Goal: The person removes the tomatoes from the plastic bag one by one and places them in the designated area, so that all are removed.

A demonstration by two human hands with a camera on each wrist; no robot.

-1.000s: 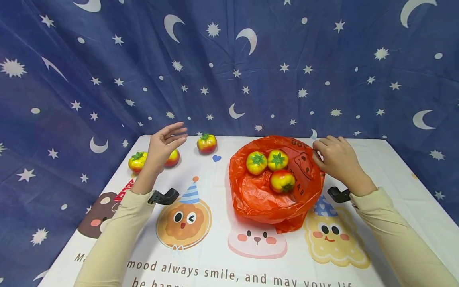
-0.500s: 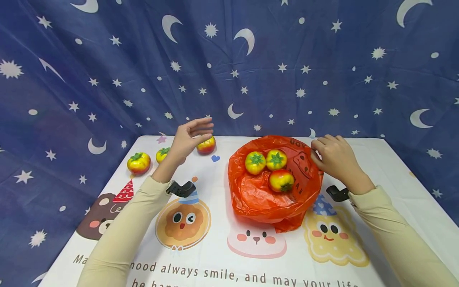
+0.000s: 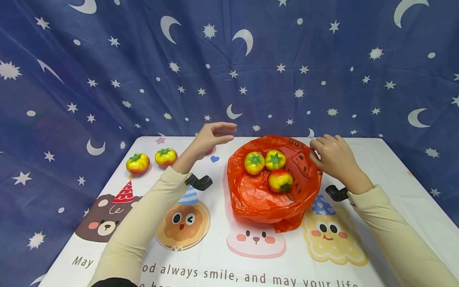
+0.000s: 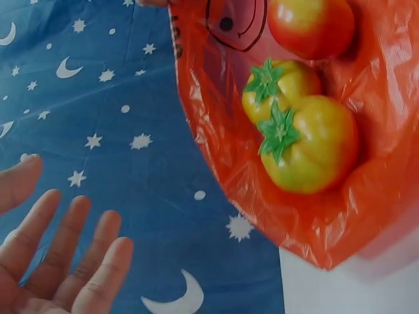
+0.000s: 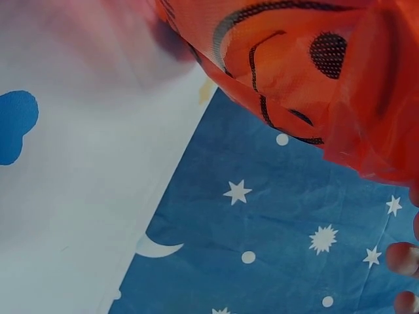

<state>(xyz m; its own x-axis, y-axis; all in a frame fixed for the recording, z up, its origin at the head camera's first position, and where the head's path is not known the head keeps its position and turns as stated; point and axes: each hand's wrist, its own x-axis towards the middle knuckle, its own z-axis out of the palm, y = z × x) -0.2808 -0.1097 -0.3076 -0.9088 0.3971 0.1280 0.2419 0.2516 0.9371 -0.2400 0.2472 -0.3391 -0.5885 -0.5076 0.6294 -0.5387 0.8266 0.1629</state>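
The left hand [image 3: 216, 134] extends its fingers near the far edge of the table [image 3: 373, 159]; the right hand [image 3: 333, 155], fingers curled, lies nearer the far right corner. Both forearms [image 3: 134, 227] angle inward.

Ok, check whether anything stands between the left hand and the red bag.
Nothing visible does: the left hand is empty, and in the left wrist view only blue backdrop shows between it and the red bag.

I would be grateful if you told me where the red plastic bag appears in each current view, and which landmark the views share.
Head: the red plastic bag sits right of centre.
Left wrist: the bag fills much of the upper right.
Right wrist: the bag spans the upper right.
Shared landmark: the blue star-and-moon curtain.
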